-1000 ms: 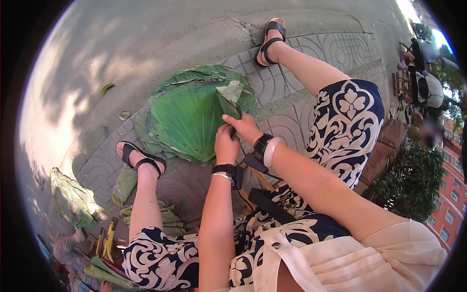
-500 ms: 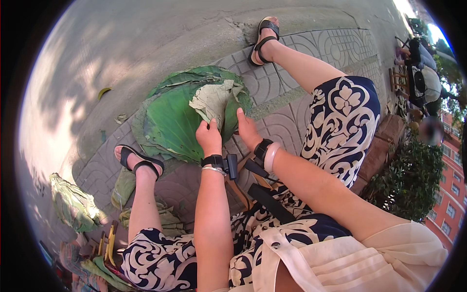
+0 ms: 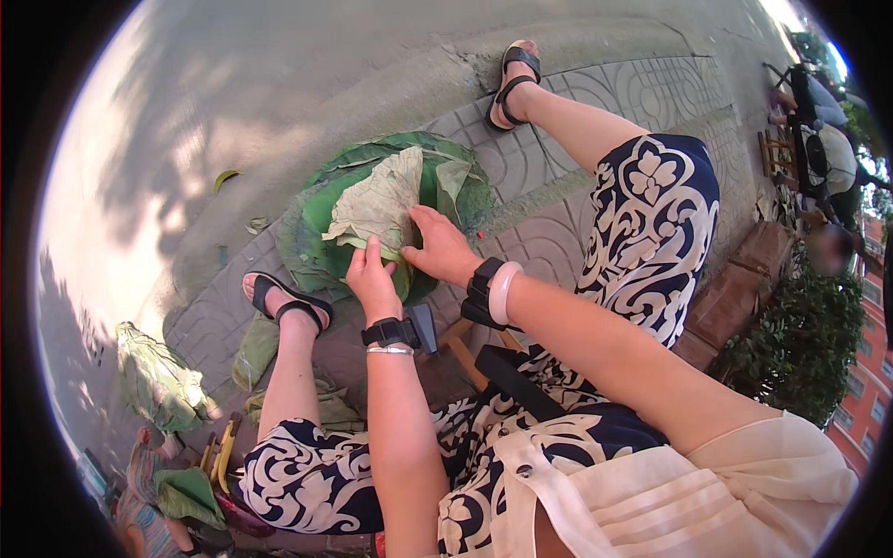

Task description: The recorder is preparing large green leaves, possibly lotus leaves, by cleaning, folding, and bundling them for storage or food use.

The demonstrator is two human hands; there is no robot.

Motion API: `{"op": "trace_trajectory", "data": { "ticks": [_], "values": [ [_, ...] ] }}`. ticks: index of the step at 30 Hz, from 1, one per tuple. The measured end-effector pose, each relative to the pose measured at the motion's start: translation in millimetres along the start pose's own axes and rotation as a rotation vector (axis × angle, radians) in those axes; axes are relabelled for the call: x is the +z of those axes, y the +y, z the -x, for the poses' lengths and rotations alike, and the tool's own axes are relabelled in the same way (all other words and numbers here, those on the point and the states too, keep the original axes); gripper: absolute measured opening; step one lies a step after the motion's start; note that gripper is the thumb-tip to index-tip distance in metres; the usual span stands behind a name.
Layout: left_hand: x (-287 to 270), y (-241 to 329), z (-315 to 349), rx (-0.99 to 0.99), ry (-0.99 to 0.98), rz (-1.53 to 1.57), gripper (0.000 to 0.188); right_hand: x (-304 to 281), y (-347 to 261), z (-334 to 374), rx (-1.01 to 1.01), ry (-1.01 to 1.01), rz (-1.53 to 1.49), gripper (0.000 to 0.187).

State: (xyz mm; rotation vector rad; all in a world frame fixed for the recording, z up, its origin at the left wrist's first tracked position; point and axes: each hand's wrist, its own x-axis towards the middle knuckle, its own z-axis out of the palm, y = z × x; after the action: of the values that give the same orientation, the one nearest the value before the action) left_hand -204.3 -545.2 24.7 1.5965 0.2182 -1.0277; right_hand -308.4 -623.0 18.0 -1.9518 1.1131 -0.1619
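A stack of big round green lotus leaves (image 3: 312,209) lies on the paving between my feet. Over it, the top lotus leaf (image 3: 377,200) is folded so that much of its pale underside shows. My left hand (image 3: 374,279) pinches the near edge of this fold between thumb and fingers. Close beside it, my right hand (image 3: 443,247) is closed on the right side of the same leaf, thumb near the left fingertips. Part of the leaf is hidden behind the hands. Both wrists carry black straps.
Bundled leaves (image 3: 160,381) lie on the ground at the left, and more loose leaves (image 3: 258,352) are beside my left foot. At the lower left is a person (image 3: 149,507) by a yellow-framed chair (image 3: 223,451). Brick edging (image 3: 739,279) and a bush (image 3: 791,330) stand at the right.
The pale underside has been turned further over to the left and now shows a larger area. My left hand has moved slightly left and down, my right hand left over the leaf.
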Motion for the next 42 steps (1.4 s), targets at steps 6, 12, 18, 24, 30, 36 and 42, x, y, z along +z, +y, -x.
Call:
{"op": "trace_trajectory", "data": {
  "ticks": [6, 12, 18, 24, 30, 36, 42],
  "values": [
    [-20.1, 14.7, 16.3, 0.014, -0.079, -0.017, 0.033, 22.6, 4.6, -5.4, 0.334, -0.325, -0.591, 0.044],
    [-32.1, 27.9, 26.2, 0.055, -0.139, 0.114, 0.036, 27.4, 4.9, -4.3, 0.244, -0.269, -0.629, 0.031],
    [-29.0, 36.4, 37.6, 0.061, -0.166, 0.133, 0.036, 31.4, 0.1, 2.9, 0.203, -0.276, -0.477, 0.026],
    [-40.4, 47.9, 41.8, 0.129, -0.127, 0.17, 0.037, 23.2, -14.2, 5.9, 0.23, -0.076, -0.479, 0.024],
    [-73.4, 53.2, 24.1, 0.234, -0.044, 0.247, 0.041, -13.1, 10.3, -19.9, 0.473, 0.331, -0.762, 0.03],
    [-102.3, 59.6, 18.0, 0.244, 0.222, 0.372, 0.044, -65.8, 29.6, -22.9, 0.711, 0.446, -1.026, 0.016],
    [-88.7, 86.9, 36.2, 0.332, 0.22, 0.394, 0.042, -96.4, 35.3, -30.5, 0.705, 0.551, -1.243, 0.027]
  ]
}}
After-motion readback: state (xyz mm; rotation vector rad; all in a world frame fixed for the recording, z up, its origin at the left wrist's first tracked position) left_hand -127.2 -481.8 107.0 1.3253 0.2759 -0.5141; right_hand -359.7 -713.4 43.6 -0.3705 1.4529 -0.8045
